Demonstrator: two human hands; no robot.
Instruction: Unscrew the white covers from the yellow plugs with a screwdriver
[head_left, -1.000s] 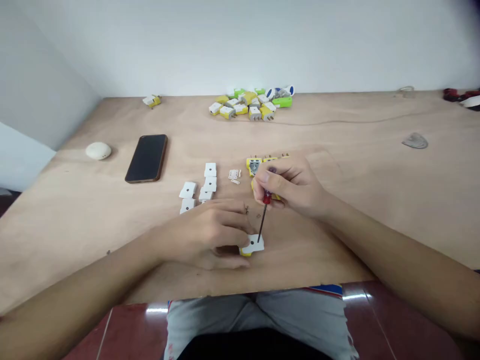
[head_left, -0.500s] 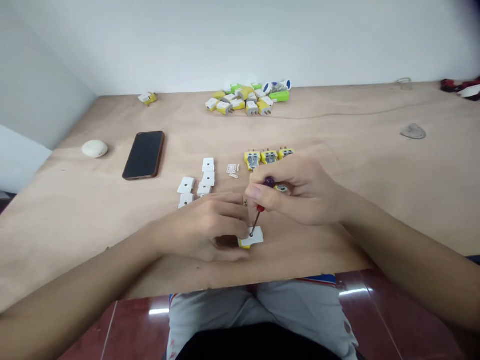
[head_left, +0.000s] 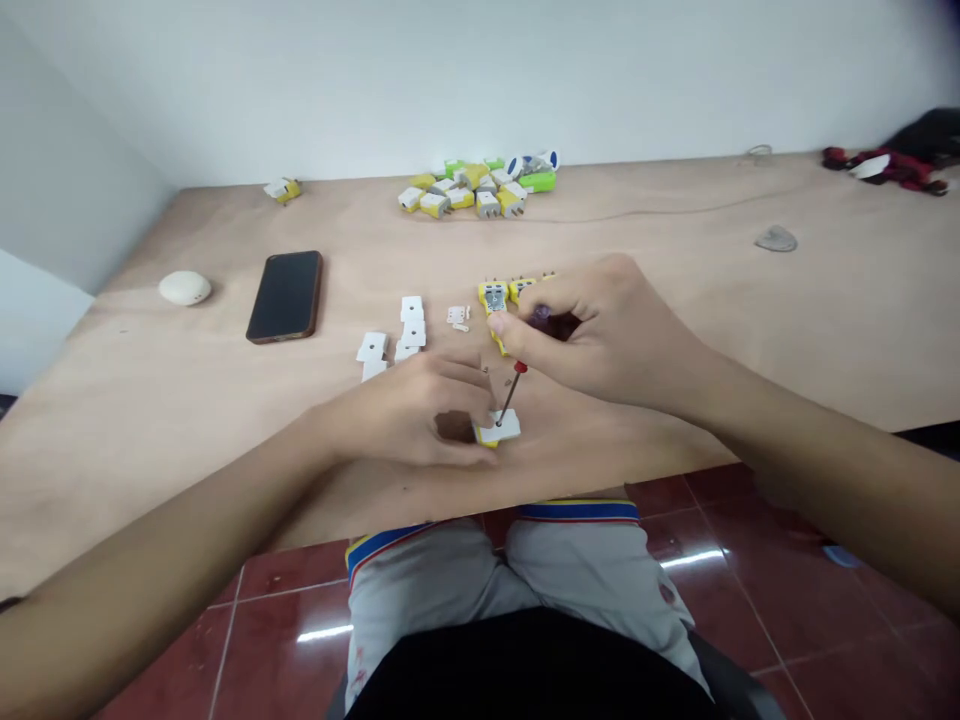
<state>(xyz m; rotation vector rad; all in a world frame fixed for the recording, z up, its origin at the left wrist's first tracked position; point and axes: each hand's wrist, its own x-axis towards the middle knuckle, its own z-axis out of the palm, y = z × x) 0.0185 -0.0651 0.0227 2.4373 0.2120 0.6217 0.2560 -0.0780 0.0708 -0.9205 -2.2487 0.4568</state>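
A white and yellow electrical plug (head_left: 508, 427) lies flat near the front edge of the table, its white cover facing up. My left hand (head_left: 420, 408) grips its left end between thumb and fingers. In my right hand (head_left: 600, 325) is a screwdriver (head_left: 511, 388) with a red collar and a partly hidden purple handle. Its tip stands in the hole of the white cover, the shaft leaning right. Open yellow plug halves (head_left: 494, 295) with grey insides lie just beyond my right hand, which partly hides them. Tiny screws (head_left: 508, 383) lie beside the shaft.
Loose white covers (head_left: 412, 333) and small white pieces (head_left: 458, 316) lie left of centre. Farther left are a phone (head_left: 285, 297) and a white oval object (head_left: 184, 288). Assembled plugs (head_left: 461, 198) are heaped by the wall. A grey flat piece (head_left: 776, 239) lies at right.
The whole view has shifted, showing more of the floor and my lap. My right hand's grip on the screwdriver handle has turned, its knuckles now higher. The tip remains in the cover's hole.
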